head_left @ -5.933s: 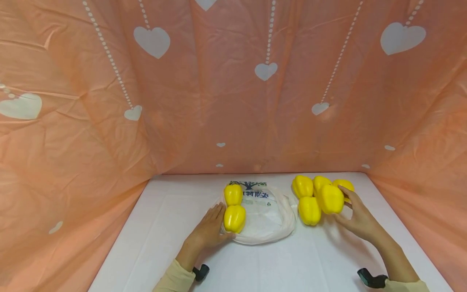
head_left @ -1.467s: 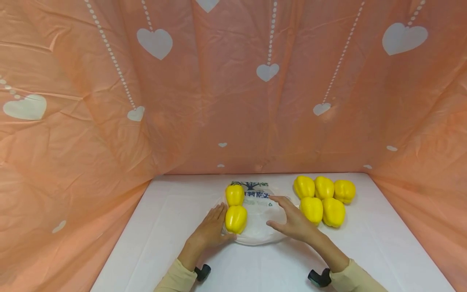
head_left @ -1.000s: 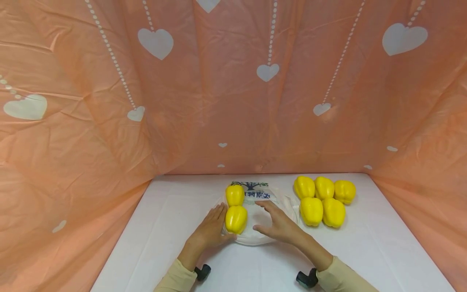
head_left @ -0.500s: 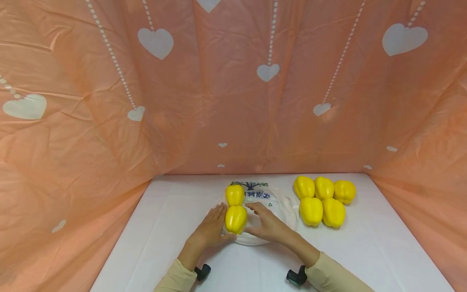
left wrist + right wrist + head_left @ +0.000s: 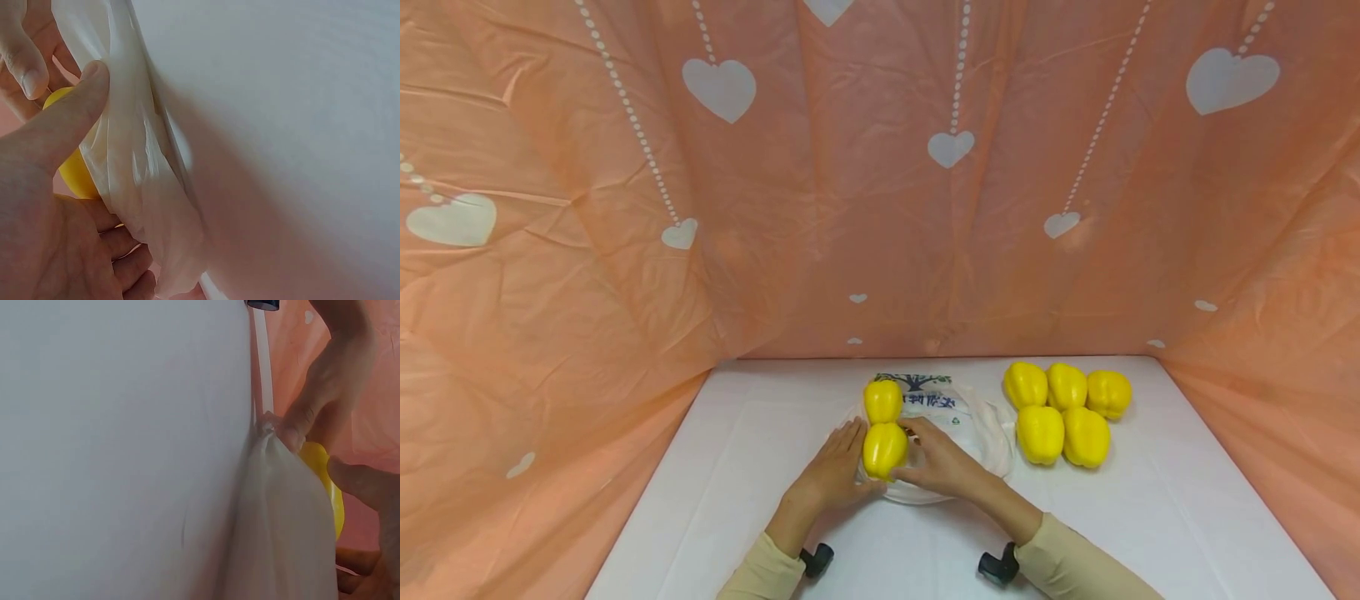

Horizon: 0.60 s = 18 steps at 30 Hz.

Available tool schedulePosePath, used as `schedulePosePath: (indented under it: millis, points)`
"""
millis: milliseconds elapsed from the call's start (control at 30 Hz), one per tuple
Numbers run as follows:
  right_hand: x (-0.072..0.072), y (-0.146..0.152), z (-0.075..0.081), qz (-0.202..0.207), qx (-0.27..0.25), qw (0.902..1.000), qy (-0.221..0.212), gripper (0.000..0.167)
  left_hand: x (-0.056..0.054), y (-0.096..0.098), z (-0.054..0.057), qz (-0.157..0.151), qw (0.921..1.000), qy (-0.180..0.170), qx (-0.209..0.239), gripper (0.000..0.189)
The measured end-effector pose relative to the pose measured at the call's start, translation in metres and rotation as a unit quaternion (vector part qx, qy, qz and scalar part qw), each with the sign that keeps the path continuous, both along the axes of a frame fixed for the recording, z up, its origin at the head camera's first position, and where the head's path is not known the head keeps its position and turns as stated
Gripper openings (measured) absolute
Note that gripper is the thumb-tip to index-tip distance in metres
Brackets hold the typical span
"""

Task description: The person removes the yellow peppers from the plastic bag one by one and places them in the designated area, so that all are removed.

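Two yellow bell peppers stand one behind the other in an opened white plastic bag (image 5: 992, 446); they are the far bell pepper (image 5: 882, 401) and the near bell pepper (image 5: 883, 451). My left hand (image 5: 831, 468) lies along the bag's left side with straight fingers, its thumb (image 5: 81, 100) touching the bag's front rim. From the right, my right hand (image 5: 943, 460) grips the near pepper between thumb and curled fingers. The bag wall hides much of this pepper in both wrist views.
To the right of the bag, several more yellow bell peppers (image 5: 1041, 434) sit close together in two rows on the white table (image 5: 1157, 500). An orange curtain (image 5: 910, 250) with white hearts surrounds the table at the back and sides.
My right hand set a pepper back in the right-hand group, then moved left over the bag and closed on the near pepper. My left hand has stayed at the bag's left side.
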State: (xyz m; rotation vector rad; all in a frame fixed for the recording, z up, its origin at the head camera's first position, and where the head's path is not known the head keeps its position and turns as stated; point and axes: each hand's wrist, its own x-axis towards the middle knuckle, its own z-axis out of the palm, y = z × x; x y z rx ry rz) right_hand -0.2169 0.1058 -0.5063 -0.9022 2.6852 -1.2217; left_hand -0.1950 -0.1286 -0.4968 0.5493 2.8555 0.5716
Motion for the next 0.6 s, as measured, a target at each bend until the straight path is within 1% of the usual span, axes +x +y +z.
schedulePosePath:
  millis: [200, 600]
  points:
    - [-0.001, -0.004, -0.003, -0.003, -0.008, 1.0000, 0.001, 0.083, 0.001, 0.000, 0.000, 0.004, 1.0000, -0.003, 0.000, 0.107]
    - [0.003, -0.012, -0.005, -0.029, -0.015, 0.9994, -0.006, 0.096, -0.001, 0.000, 0.000, -0.007, 0.9999, 0.008, -0.008, 0.106]
